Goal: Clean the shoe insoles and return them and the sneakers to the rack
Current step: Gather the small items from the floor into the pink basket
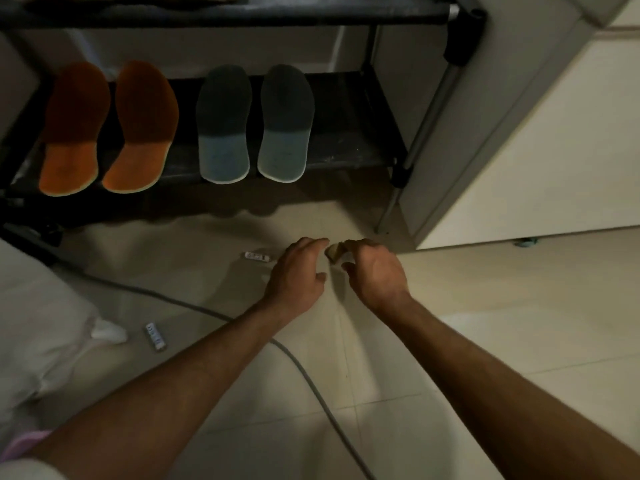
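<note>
Four insoles lie in a row on the lower shelf of the dark shoe rack point(349, 140), toes pointing into the shadow at the back and heels toward the front edge: an orange pair, left orange insole point(74, 129) and right orange insole point(142, 128) just beside each other, then a gap, then a grey-blue pair, left grey insole point(223, 124) and right grey insole point(285, 123), also just beside each other. All four heels overhang the shelf's front edge slightly. Both bare forearms reach forward over the pale tiled floor point(450, 341) in front of the rack. The right hand point(375, 271) has its fingers curled round a small tan, crumpled object point(335, 252) (a cloth or sponge, it is too small and blurred to tell which), pinching it at the fingertips. The left hand point(298, 271) is just beside it, fingers bent and reaching toward the same object; whether its fingertips actually touch it I cannot tell. A small white strip point(257, 256) lies on the floor just left of the left hand, and a second white strip point(156, 337) lies nearer the white pillow-like bundle point(45, 327) at the left edge. A grey cable point(311, 382) runs across the floor beneath the left forearm. A pale cabinet point(519, 150) stands to the right of the rack.
</note>
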